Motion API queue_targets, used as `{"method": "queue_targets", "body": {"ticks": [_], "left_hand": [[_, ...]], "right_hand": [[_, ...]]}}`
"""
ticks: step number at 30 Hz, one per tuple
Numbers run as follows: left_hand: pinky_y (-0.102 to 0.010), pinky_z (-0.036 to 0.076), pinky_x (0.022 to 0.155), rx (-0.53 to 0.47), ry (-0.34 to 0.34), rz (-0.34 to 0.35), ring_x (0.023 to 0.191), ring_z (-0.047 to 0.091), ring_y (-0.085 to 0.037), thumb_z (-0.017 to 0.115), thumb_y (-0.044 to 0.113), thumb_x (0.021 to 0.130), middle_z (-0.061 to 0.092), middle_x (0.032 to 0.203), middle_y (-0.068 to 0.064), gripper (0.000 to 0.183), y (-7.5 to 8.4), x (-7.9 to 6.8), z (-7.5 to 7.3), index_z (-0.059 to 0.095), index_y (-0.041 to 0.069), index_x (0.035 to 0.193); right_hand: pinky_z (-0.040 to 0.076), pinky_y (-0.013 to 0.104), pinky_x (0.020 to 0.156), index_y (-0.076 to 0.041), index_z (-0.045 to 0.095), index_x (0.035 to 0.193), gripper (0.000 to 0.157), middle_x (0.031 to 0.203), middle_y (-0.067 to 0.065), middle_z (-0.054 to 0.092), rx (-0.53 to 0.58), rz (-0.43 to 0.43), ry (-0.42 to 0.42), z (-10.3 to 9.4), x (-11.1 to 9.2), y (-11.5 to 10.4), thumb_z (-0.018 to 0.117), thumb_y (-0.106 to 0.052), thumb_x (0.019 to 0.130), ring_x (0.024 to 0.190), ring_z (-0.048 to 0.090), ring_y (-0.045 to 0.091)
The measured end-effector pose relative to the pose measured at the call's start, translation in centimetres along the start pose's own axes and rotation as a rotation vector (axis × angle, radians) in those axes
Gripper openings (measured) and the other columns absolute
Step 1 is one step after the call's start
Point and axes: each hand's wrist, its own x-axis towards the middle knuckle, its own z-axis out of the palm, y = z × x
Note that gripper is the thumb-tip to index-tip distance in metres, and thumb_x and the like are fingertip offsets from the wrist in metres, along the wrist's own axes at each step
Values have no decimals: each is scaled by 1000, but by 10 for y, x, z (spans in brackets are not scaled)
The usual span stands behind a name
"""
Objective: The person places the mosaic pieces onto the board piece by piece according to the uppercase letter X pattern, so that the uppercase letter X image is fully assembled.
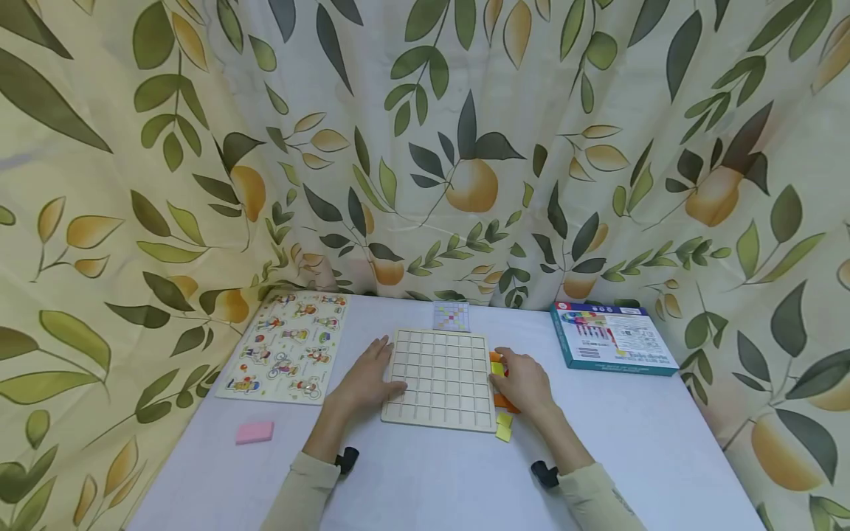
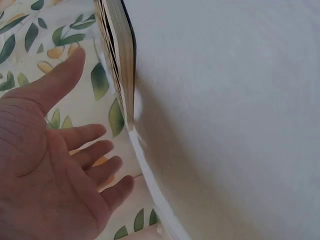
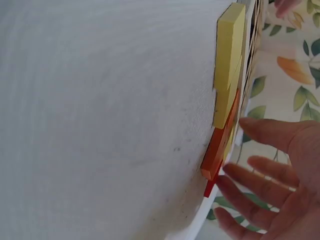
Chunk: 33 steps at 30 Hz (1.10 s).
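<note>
board of pale wood point(image 1: 441, 380), square, ruled into a grid of shallow cells with bare wood showing in them, lies flat on the white-covered table point(image 1: 425, 479) between the hands. left hand point(image 1: 365, 377) lies at its left edge, fingers extended and spread, thumb over the rim. right hand point(image 1: 524, 382) is at its right edge, fingers parted and slightly bent beside flat-sided yellow pieces point(image 3: 230, 47) and orange pieces point(image 3: 217, 152); whether the fingertips touch one cannot be told. a teal printed box point(image 1: 614, 337) lies farther right, its contents hidden from view.
</note>
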Motion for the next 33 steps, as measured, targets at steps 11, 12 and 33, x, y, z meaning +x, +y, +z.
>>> {"method": "queue_targets", "body": {"ticks": [11, 12, 33], "left_hand": [[-47, 21, 129, -98, -126, -38, 159, 18, -33, 89, 46, 81, 19, 173, -15, 114, 7, -3, 2, 27, -5, 162], [-47, 22, 129, -98, -134, -42, 159, 18, -33, 90, 45, 80, 18, 173, -14, 115, 7, -3, 1, 26, -5, 162], [-50, 12, 131, 153, -167, 13, 160, 14, -33, 96, 61, 61, 18, 173, -17, 139, 7, -5, -1, 26, -4, 162]], "right_hand": [[58, 45, 80, -4, 63, 139, 59, 118, 17, 75, 11, 38, 14, 1, 6, 0, 85, -23, 88, 87, 61, 28], [58, 47, 81, -4, 63, 139, 59, 118, 17, 75, 18, 38, 14, 1, 6, 0, 85, -22, 88, 88, 62, 28], [51, 30, 67, -6, 75, 121, 36, 90, 5, 69, 184, 94, 25, -5, 10, 8, 82, -7, 86, 79, 59, 24]]}}
